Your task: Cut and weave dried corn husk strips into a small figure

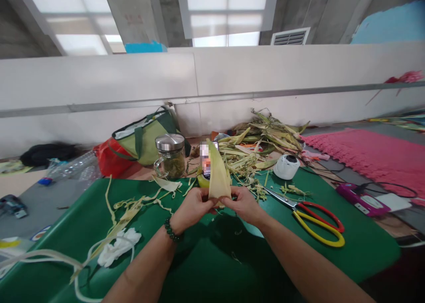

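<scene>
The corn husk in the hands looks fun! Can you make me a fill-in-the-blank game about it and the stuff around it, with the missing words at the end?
1. The left hand and right hand pinch the corn husk above a table covering coloured ____.
2. The beaded bracelet is on the ____ arm.
3. The scissors have handles coloured yellow and ____.
4. The fringed cloth is coloured ____.

Missing words: green; left; red; pink.
</scene>
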The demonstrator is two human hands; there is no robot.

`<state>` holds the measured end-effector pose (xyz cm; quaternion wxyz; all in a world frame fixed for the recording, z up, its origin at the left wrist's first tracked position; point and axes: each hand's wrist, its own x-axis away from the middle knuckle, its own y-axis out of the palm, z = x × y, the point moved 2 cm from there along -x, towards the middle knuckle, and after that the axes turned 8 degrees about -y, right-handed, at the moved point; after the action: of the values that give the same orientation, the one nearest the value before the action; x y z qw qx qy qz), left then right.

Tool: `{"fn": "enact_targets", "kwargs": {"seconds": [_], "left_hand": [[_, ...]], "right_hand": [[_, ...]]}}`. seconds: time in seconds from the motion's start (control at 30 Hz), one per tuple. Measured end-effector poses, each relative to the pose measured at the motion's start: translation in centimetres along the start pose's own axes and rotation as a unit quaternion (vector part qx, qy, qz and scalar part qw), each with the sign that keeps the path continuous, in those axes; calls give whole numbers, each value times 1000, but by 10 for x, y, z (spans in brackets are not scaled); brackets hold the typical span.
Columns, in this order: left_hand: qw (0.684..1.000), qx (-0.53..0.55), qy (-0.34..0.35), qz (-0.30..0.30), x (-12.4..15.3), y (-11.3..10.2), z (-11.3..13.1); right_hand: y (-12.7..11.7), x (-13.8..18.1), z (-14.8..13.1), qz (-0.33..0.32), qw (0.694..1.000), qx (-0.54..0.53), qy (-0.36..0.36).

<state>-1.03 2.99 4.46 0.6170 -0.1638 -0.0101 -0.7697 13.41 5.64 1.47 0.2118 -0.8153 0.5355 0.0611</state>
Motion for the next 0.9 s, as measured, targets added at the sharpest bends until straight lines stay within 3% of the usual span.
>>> {"fn": "enact_targets", "kwargs": {"seconds": [0.23,0.5,0.7,0.9], "left_hand": [[999,-48,12,1,-3,-2,-5],[994,-104,24,-14,-1,13,-11],[981,-170,90,-8,3,12,-8],[978,-201,54,-23,1,9,-11]], "right_hand": [[3,2,1,-11,1000,1,6],[-13,3,7,-119,991,-34,40],[-17,4,9,-131,990,-49,-3],[-19,3,19,-126,991,-40,5]]}}
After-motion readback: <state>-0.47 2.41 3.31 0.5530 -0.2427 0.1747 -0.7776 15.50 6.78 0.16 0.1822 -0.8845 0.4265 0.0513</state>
